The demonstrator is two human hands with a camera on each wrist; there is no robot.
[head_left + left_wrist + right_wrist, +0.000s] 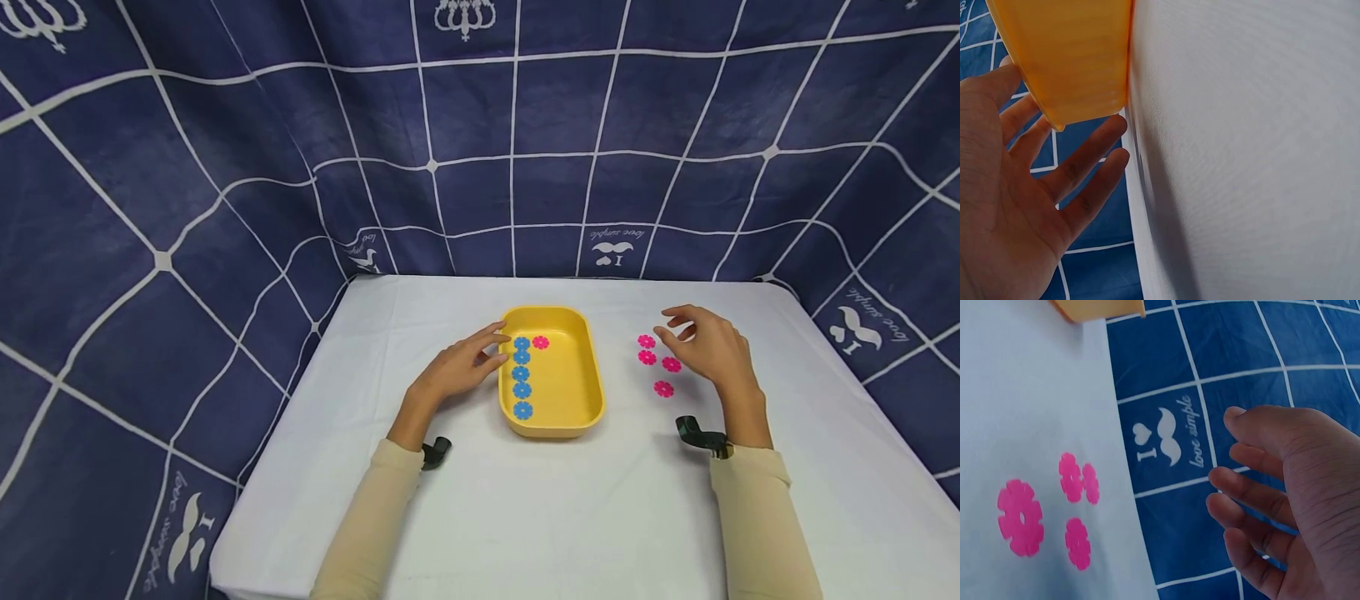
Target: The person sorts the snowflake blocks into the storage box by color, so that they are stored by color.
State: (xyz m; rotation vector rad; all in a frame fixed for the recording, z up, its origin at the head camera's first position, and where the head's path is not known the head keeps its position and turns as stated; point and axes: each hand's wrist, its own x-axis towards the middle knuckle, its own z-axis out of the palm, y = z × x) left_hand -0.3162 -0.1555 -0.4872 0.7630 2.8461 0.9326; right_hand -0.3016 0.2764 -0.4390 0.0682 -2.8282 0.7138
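Note:
A yellow tray (562,383) stands on the white table. In it, several blue flower-shaped discs (521,390) form a column along the left side, and one pink disc (541,342) lies beside the top one. My left hand (463,364) is at the tray's left rim, thumb and fingers spread around the edge; in the left wrist view the fingers (1079,165) reach along the tray's outer wall. Over the table to the right, my right hand (708,342) hovers with loosely bent fingers and nothing between them. Several pink flower discs (663,389) lie just left of it.
A white cloth (600,517) covers the table. Dark blue curtains (480,108) with white grid lines surround its back and sides. Each wrist carries a black camera mount (701,435).

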